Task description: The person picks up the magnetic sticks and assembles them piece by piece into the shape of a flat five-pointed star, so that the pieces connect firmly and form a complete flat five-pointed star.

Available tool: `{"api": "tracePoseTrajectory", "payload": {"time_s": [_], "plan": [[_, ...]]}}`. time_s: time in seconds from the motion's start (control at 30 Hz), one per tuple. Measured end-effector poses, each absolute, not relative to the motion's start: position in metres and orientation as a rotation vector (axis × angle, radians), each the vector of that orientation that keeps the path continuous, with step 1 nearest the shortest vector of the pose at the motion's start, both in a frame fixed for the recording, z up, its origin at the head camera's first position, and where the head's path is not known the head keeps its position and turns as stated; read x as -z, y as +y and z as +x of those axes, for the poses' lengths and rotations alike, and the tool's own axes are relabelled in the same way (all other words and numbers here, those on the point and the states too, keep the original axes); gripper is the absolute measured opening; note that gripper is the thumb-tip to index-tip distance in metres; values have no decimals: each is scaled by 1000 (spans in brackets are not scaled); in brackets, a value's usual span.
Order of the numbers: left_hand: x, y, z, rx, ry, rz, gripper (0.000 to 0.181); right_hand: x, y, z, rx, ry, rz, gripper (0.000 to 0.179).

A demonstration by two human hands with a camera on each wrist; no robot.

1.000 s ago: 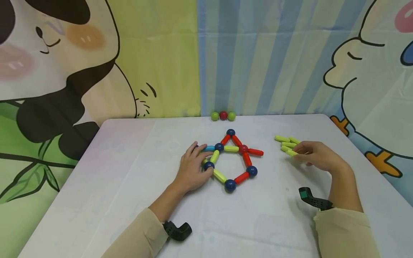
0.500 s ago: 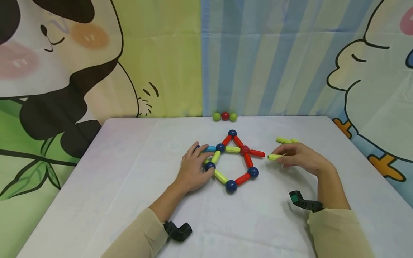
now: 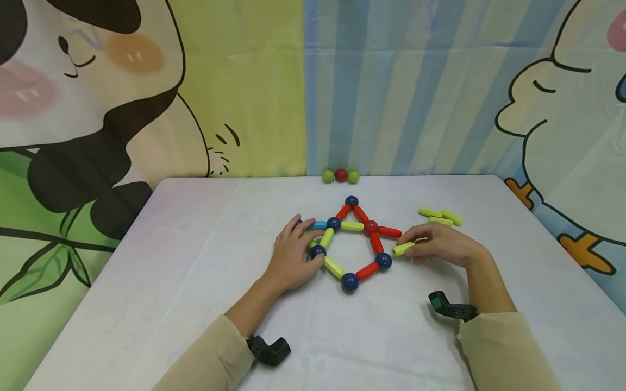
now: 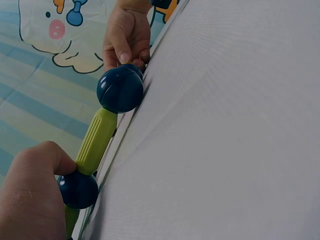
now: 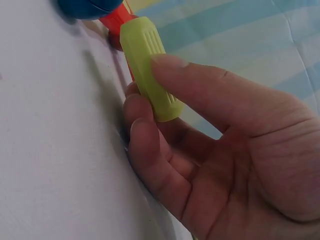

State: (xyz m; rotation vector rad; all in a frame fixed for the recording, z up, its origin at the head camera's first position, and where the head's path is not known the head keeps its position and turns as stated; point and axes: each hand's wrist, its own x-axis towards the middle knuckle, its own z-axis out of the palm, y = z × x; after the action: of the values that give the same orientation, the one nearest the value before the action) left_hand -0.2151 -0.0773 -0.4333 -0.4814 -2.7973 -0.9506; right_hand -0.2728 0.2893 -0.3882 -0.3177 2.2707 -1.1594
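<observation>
A flat figure of magnetic rods and balls lies on the table. My left hand point(image 3: 293, 258) holds its left side, with thumb and index finger around a dark blue ball point(image 3: 318, 251). In the left wrist view the thumb presses that blue ball point(image 4: 79, 190) where a yellow-green rod point(image 4: 97, 142) meets it. My right hand point(image 3: 442, 244) pinches a loose yellow-green magnetic rod point(image 3: 403, 249) between thumb and fingers, just right of another blue ball point(image 3: 383, 261). The right wrist view shows the pinched rod point(image 5: 150, 70) apart from that ball point(image 5: 90, 6). My left fingers partly hide the figure's left end.
Several loose yellow-green rods point(image 3: 440, 215) lie at the right back. Two green balls and a red ball point(image 3: 340, 175) sit in a row at the table's far edge. A red rod point(image 3: 389, 232) sticks out rightward from the figure's red ball point(image 3: 371, 226).
My right hand has picked up a yellow-green rod from the loose pile and carried it left to beside the figure's right blue ball. The left hand has stayed in place.
</observation>
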Motion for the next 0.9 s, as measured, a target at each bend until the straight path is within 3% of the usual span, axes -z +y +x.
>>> {"api": "tracePoseTrajectory", "payload": {"time_s": [0.9], "plan": [[432, -77, -215, 948, -2802, -480, 53, 388, 286, -274, 1267, 2351, -159, 34]]}}
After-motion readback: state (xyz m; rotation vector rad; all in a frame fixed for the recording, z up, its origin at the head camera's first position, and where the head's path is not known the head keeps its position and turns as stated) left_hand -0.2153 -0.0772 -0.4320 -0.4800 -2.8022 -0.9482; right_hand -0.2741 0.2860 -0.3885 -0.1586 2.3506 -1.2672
